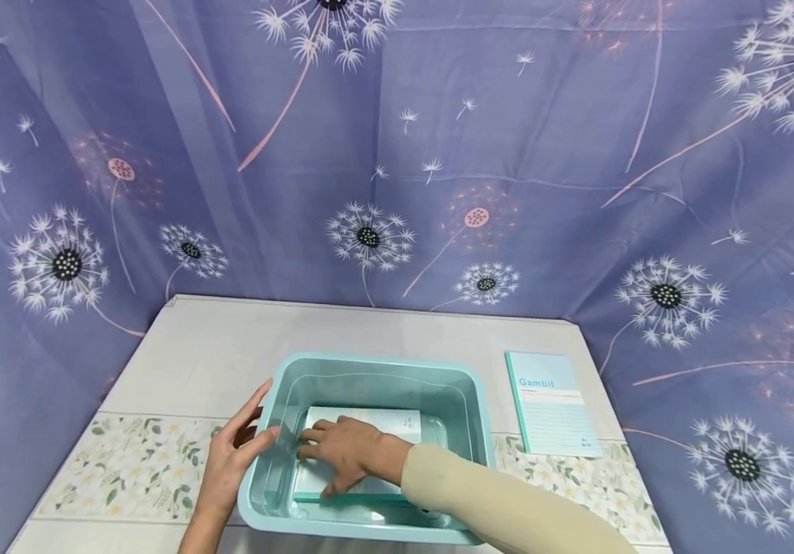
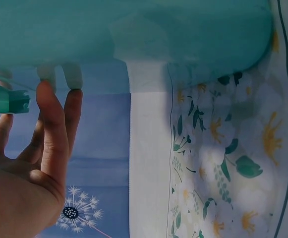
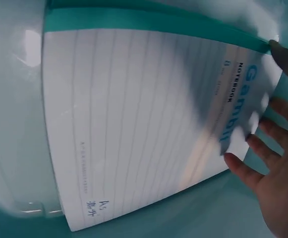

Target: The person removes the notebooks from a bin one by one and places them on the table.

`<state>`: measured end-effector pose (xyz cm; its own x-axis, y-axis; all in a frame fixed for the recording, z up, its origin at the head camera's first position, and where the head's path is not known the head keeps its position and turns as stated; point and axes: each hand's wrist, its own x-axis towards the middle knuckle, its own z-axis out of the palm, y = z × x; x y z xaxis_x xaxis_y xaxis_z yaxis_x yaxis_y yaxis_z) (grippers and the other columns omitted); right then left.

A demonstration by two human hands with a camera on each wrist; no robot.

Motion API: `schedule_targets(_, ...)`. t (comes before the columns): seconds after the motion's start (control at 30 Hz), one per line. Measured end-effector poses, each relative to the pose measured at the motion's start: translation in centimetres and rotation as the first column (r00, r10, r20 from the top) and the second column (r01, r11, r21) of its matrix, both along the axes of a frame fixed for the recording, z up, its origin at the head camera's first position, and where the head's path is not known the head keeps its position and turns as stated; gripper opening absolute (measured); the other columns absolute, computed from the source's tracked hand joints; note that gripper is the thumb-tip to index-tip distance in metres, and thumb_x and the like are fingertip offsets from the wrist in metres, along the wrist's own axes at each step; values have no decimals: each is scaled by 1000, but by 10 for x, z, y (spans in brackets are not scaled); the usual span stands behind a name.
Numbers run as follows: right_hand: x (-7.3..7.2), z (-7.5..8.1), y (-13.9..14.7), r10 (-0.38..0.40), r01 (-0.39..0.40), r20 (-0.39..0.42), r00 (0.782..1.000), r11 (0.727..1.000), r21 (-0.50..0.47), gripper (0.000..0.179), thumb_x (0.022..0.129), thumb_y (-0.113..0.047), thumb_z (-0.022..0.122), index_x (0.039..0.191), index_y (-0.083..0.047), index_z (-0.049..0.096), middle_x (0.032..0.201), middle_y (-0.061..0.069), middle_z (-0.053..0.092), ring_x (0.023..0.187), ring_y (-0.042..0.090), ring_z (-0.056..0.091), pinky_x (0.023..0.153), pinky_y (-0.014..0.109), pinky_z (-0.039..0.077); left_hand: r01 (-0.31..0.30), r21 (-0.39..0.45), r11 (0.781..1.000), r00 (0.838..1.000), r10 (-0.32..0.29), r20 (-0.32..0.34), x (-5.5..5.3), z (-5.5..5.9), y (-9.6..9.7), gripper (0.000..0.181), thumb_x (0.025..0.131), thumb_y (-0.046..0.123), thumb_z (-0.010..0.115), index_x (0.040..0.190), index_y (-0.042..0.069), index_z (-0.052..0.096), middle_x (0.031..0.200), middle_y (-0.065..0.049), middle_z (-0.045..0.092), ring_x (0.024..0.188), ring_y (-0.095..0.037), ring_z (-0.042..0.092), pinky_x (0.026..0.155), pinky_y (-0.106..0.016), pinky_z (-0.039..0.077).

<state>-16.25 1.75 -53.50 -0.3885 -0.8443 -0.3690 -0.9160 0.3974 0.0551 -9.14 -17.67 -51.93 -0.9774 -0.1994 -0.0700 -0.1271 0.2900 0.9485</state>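
A pale teal plastic tub (image 1: 478, 408) stands on the table, and a Gambit notebook (image 3: 129, 109) with lined cover and teal spine lies flat on its floor. My right hand (image 1: 350, 454) reaches into the tub with fingers spread over the notebook's titled end. In the right wrist view the thumb is at the spine corner and the other fingertips are at the cover's end. At the tub's left side is my left hand (image 1: 234, 454), its thumb at the rim. Its extended fingers (image 2: 52, 134) meet the outer wall in the left wrist view.
Another Gambit notebook (image 1: 555, 404) lies on the table to the right of the tub. The table wears a white cloth (image 1: 231, 331) with a floral band (image 1: 134, 469). Purple dandelion-print curtains (image 1: 425, 154) hang behind the table and at both sides.
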Motion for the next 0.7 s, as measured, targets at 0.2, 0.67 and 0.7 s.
schedule_targets(0.2, -1, -8, -5, 23, -22, -47, 999, 1000, 20, 91, 81, -84, 64, 157, -41, 41, 163, -15, 39, 149, 5, 39, 114, 28, 43, -3, 1, 1000, 1000, 3, -10, -1, 1, -1, 63, 100, 23, 69, 156, 40, 47, 145, 0, 62, 117, 5, 55, 97, -17, 43)
schedule_targets(0.67, 4, -6, -3, 68, -60, -143, 987, 996, 62, 84, 77, -82, 70, 150, -45, 49, 149, -13, 51, 132, 8, 48, 113, 34, 45, -2, 18, 1000, 1000, 3, -24, 1, -2, 0, 63, 99, 20, 69, 155, 40, 48, 140, -2, 65, 117, 4, 56, 98, -19, 45)
schedule_targets(0.7, 4, -6, -3, 71, -60, -150, 986, 996, 71, 82, 77, -82, 70, 149, -48, 50, 148, -14, 51, 131, 8, 48, 114, 34, 45, -3, 20, 1000, 1000, 3, -22, 0, -2, 0, 63, 99, 21, 69, 155, 41, 48, 141, -2, 65, 118, 4, 56, 99, -20, 44)
